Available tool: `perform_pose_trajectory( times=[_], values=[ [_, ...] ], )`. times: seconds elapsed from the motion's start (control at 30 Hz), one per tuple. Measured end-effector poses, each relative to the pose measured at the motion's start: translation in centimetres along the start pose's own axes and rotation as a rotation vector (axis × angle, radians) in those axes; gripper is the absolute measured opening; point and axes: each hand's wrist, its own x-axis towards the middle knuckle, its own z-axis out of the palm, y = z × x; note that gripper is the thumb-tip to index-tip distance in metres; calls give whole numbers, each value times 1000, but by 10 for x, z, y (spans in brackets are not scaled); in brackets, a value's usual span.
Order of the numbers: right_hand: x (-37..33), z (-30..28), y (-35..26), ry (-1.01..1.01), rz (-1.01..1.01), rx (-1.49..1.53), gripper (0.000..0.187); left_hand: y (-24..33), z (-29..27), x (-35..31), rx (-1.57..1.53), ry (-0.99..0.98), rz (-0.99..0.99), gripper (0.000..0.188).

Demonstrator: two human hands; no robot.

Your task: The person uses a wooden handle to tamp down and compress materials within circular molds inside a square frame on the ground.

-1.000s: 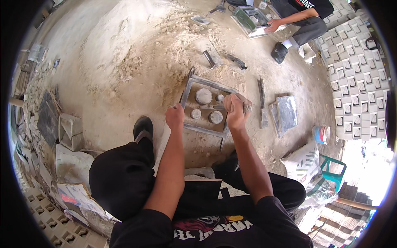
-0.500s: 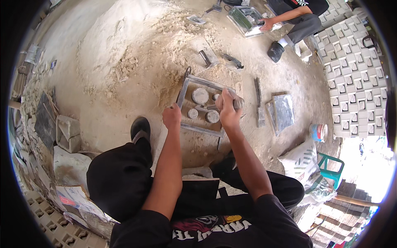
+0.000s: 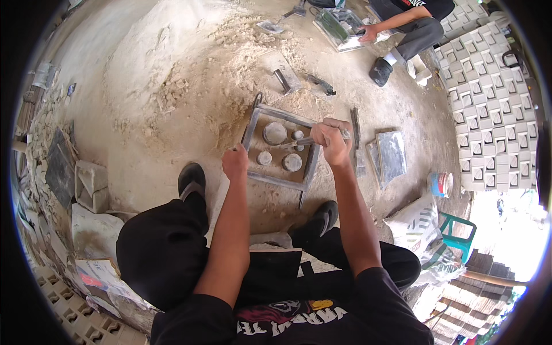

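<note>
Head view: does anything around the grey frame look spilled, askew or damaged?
Loose, lumpy pale sand lies scattered beyond the frame, with nothing containing it. To the frame's right, two flat grey plates overlap unevenly, edges misaligned. No damage is plain at this size.

The dusty floor [image 3: 144, 155] is partly covered by crumbly, pale material [image 3: 172, 86]; a rectangular frame [image 3: 276, 181] is set on it. Grey plates [image 3: 392, 154] are laid to the frame's right; a bucket [image 3: 440, 184] is stood near a sack [image 3: 414, 221].
</note>
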Motion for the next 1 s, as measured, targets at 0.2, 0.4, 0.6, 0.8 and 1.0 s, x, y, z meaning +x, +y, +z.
perform_pose_trajectory(
  times=[0.2,0.4,0.6,0.8,1.0],
  values=[
    [13,-6,-3,-48,36,-84,32,5,0,-2,1,-13,38,52],
    [16,-26,18,-106,39,-41,33,-4,6,9,-7,-4,27,51],
    [10,-27,18,86,61,-25,35,1,4,1,-14,0,52,52],
    [9,-22,14,151,-5,-70,39,-10,14,17,86,26,134,53],
    [5,-1,-2,405,-27,-119,46,1,2,3,-5,20,71,53]
  ],
)
